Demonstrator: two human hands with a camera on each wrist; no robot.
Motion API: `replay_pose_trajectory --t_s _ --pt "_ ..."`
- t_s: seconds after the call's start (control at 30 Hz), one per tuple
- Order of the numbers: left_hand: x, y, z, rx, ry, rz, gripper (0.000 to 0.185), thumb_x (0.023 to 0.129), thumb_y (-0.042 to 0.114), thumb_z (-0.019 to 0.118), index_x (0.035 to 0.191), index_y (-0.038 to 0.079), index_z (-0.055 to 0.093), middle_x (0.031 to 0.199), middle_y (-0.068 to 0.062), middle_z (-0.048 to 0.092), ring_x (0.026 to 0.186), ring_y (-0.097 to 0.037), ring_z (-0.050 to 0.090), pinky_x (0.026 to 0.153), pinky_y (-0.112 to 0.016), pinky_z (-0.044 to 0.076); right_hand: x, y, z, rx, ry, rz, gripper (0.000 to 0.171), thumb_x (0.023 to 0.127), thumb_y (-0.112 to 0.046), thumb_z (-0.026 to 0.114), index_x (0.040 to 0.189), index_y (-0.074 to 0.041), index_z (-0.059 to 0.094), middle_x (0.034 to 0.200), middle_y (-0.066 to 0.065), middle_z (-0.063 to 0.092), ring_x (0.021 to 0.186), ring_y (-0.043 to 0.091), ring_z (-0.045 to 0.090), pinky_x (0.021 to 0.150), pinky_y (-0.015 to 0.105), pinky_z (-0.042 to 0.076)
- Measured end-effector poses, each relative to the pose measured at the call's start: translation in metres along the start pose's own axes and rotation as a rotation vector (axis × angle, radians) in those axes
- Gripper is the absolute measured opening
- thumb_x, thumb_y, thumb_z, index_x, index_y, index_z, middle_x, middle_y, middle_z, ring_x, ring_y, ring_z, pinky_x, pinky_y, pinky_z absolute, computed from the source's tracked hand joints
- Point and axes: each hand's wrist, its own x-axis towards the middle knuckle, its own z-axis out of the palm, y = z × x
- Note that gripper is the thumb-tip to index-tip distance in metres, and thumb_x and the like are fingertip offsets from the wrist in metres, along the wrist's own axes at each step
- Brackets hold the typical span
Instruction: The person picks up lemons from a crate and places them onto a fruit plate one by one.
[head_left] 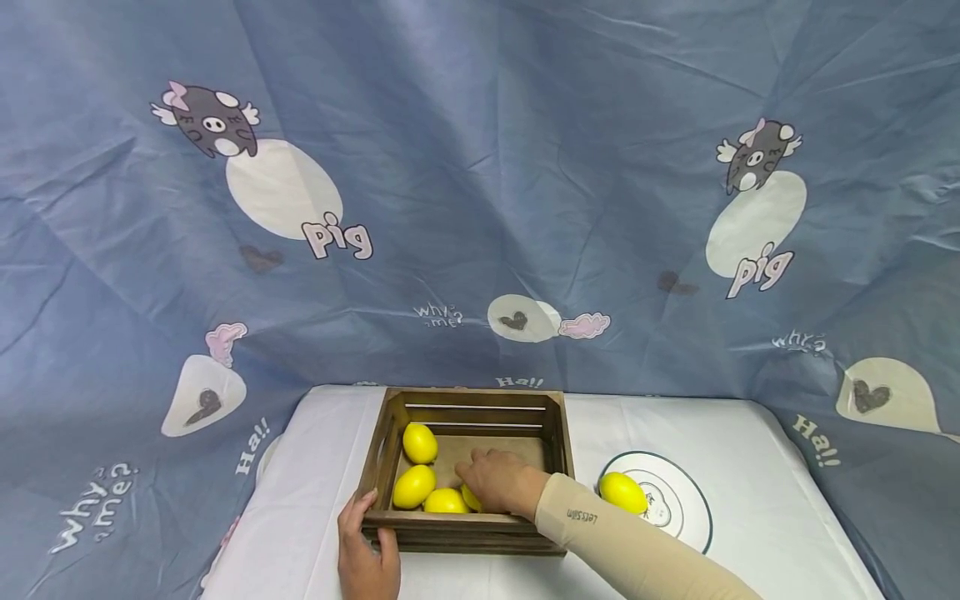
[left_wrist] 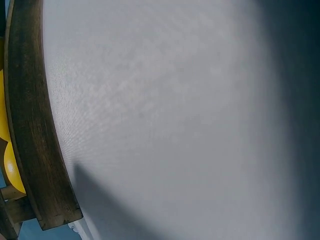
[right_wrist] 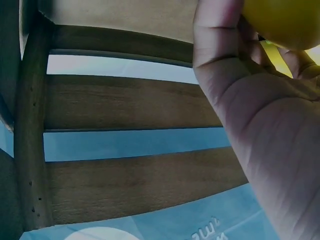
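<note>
My right hand (head_left: 498,482) lay inside the wooden crate (head_left: 555,433), its grip curled over a yellow lemon (right_wrist: 285,20) at the near wall — smooth, firm and light, I judged, best cupped round its middle. My left hand (head_left: 365,554) clasped the crate's near-left corner. Just left of my right grip lay three more lemons (head_left: 414,486); to its right, a plate (head_left: 686,508) on the white tabletop (head_left: 750,450) held another lemon (head_left: 622,492).

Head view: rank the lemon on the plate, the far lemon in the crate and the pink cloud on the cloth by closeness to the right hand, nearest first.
1. Far lemon, in the crate, left of the right hand.
2. Lemon on the plate, to the hand's right.
3. Pink cloud, up on the backdrop cloth.

The first two are fairly close in distance.
</note>
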Motion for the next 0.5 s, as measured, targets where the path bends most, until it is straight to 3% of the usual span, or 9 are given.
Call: replay_pose_trajectory --t_s 0.2,0.5 --pt "0.0011 -0.0007 0.0005 0.005 0.011 0.022 0.073 0.075 -0.020 0.060 0.142 0.007 0.048 0.132 -0.019 0.058 0.125 -0.026 0.052 0.111 -0.011 0.027 -0.0011 0.0008 -0.0008 0.041 0.023 -0.015 0.039 0.083 -0.027 0.086 0.115 -0.022 0.064 0.098 0.000 0.060 0.074 0.015 0.060 0.068 0.031 0.055" --pt "0.0001 -0.0028 0.0010 0.018 0.034 0.034 0.071 0.074 -0.019 0.060 0.140 0.006 0.050 0.129 -0.017 0.059 0.124 -0.022 0.053 0.110 -0.009 0.027 -0.0003 0.0013 -0.0054 0.070 -0.006 -0.007 0.049 0.081 -0.031 0.089 0.123 -0.024 0.064 0.105 0.000 0.060 0.080 0.015 0.062 0.072 0.031 0.056"
